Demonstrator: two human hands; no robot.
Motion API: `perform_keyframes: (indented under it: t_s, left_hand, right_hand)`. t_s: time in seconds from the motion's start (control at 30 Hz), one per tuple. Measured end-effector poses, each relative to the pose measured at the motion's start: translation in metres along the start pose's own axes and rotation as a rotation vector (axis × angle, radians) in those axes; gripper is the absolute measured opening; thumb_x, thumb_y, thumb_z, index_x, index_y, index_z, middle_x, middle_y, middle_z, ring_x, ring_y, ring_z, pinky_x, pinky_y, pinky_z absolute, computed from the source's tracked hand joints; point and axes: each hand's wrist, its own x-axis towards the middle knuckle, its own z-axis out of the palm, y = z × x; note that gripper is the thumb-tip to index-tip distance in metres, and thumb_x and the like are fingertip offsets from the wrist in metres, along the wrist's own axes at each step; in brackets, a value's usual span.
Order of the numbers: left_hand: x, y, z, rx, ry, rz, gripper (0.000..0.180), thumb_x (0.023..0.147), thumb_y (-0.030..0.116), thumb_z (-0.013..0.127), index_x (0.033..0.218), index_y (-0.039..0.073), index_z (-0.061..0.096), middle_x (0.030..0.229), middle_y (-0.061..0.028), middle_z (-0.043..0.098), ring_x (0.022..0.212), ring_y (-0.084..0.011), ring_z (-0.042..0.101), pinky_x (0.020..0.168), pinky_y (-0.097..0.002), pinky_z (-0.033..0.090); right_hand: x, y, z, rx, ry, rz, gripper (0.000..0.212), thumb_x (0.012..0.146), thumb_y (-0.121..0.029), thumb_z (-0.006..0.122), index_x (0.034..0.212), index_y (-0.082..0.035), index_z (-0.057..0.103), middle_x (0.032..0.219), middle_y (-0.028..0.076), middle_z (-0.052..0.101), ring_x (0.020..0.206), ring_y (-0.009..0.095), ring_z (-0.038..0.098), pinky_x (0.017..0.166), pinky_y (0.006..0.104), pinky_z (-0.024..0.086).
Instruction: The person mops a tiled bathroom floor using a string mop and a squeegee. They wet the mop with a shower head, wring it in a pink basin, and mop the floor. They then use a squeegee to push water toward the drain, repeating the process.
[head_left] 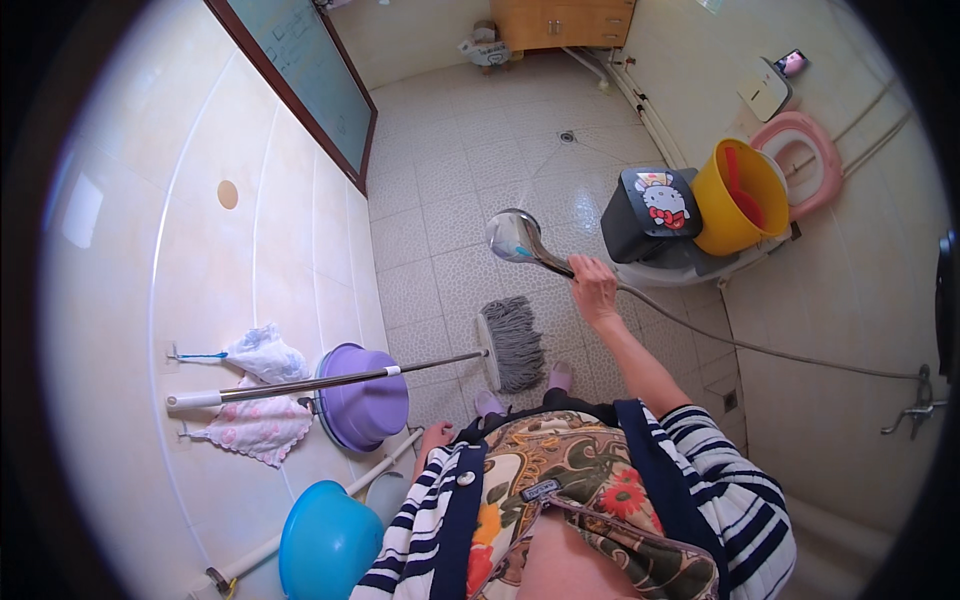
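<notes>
In my right hand is the handle of a chrome shower head, held out over the tiled floor. Its grey hose runs right to a wall tap. Faint streaks in front of the shower head look like water. My left hand hangs low at my side, partly hidden by my sleeve; its fingers look loose, with nothing seen in them. Nearest to it are a white pipe and a purple basin. A grey string mop stands near my feet, its handle slanting to the left wall.
A blue basin is at lower left, below cloths on wall hooks. Right of the floor stand a black lidded bin, a yellow bucket and a pink toilet seat. Far off are a drain and a wooden cabinet.
</notes>
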Motion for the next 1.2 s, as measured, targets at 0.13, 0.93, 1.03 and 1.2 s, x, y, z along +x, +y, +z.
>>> perform_keyframes:
  t_s: [0.13,0.93,1.03,1.2]
  left_hand:
    - [0.004,-0.01,0.005,-0.047,0.011,0.009,0.034,0.075,0.022,0.068,0.106,0.011,0.065,0.084,-0.0144,0.068,0.079,-0.0276,0.066,0.072,-0.0377,0.052]
    - [-0.022,-0.024,-0.009,0.034,0.15,0.102,0.024,0.078,0.015,0.061,0.1,0.012,0.069,0.077,-0.0144,0.066,0.078,-0.0279,0.065,0.071,-0.0392,0.051]
    - [-0.041,-0.004,-0.014,-0.059,0.106,-0.021,0.029,0.076,0.013,0.061,0.104,0.008,0.066,0.073,-0.0148,0.065,0.071,-0.0274,0.065,0.067,-0.0378,0.051]
    - [-0.06,0.001,-0.006,-0.121,0.085,-0.084,0.031,0.077,0.015,0.063,0.107,0.008,0.064,0.072,-0.013,0.066,0.068,-0.0248,0.065,0.064,-0.0355,0.051]
  right_hand:
    - [-0.002,0.006,-0.001,-0.004,0.021,0.044,0.023,0.068,0.001,0.06,0.087,-0.009,0.052,0.079,0.007,0.055,0.079,0.028,0.057,0.067,0.0407,0.045]
    - [0.005,0.022,0.025,-0.067,0.073,0.189,0.018,0.072,-0.008,0.062,0.088,-0.012,0.054,0.079,0.007,0.057,0.075,0.028,0.058,0.065,0.0395,0.046]
    - [0.005,0.009,0.03,0.122,-0.041,0.258,0.028,0.07,-0.014,0.072,0.086,-0.008,0.05,0.079,0.009,0.054,0.075,0.029,0.056,0.063,0.0404,0.043]
    - [-0.001,-0.024,0.038,0.336,-0.079,0.06,0.033,0.066,-0.014,0.077,0.084,-0.007,0.05,0.07,0.007,0.049,0.066,0.026,0.052,0.06,0.0375,0.041]
